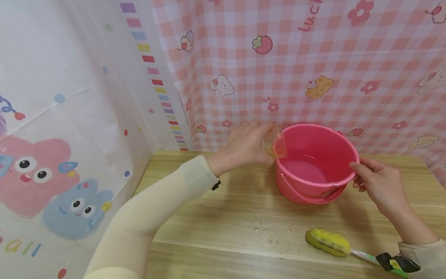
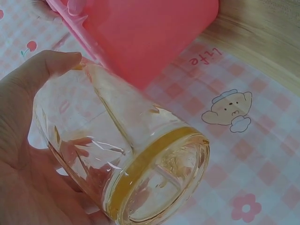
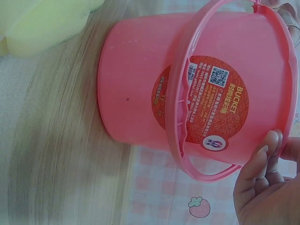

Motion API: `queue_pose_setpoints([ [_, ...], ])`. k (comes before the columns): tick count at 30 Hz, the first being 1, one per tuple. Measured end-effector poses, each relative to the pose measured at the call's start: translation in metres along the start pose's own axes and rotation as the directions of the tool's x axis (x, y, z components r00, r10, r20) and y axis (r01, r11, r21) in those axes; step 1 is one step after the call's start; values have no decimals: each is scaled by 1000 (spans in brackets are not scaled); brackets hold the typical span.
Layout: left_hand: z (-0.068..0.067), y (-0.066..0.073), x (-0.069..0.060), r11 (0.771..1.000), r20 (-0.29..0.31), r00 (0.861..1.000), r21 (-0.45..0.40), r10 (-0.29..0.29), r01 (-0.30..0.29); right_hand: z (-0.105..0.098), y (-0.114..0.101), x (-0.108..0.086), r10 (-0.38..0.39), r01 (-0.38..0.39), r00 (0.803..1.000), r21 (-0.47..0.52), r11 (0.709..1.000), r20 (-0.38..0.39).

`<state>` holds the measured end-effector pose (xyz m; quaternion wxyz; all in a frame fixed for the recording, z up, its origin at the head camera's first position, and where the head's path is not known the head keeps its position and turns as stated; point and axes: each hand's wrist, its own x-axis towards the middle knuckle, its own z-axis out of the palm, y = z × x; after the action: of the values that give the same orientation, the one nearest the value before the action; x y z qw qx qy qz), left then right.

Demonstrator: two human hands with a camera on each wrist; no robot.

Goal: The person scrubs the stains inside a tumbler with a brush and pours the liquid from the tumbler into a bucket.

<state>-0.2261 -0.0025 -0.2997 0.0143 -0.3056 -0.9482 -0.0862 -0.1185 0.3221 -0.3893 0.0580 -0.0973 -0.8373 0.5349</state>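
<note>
My left hand [image 1: 249, 143] grips a clear amber-tinted drinking glass [image 1: 275, 144], tilted with its mouth toward the left rim of a pink bucket [image 1: 315, 192]. In the left wrist view the glass [image 2: 108, 126] shows its thick base, and the thumb and fingers wrap its side. With my right hand [image 1: 381, 186] I pinch the bucket's right rim between thumb and fingers. The bucket stands upright, a little liquid seeming to lie on its floor. In the right wrist view the bucket [image 3: 136, 79] shows a red label and its handle hanging down the side.
A yellow sponge brush [image 1: 327, 242] with a white and green handle lies in front of the bucket, near the right forearm. Water drops [image 1: 273, 241] wet the wooden table [image 1: 195, 232]. A pink checked cloth [image 1: 237, 58] hangs directly behind.
</note>
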Motion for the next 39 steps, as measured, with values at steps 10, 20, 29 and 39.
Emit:
queue_pose_setpoints([
  [10,-1,1,0,1000,7,1000,-4,11,-11,0,-1,-1,3,-3,1000,8,1000,3],
  [20,-2,2,1,1000,8,1000,-8,16,-16,0,1,0,2,-2,1000,9,1000,8],
  [29,-2,2,1,1000,7,1000,5,23,-23,0,1,1,-5,5,1000,12,1000,2],
  [39,-2,4,1,1000,12,1000,11,20,-20,0,1,0,-6,6,1000,8,1000,1],
])
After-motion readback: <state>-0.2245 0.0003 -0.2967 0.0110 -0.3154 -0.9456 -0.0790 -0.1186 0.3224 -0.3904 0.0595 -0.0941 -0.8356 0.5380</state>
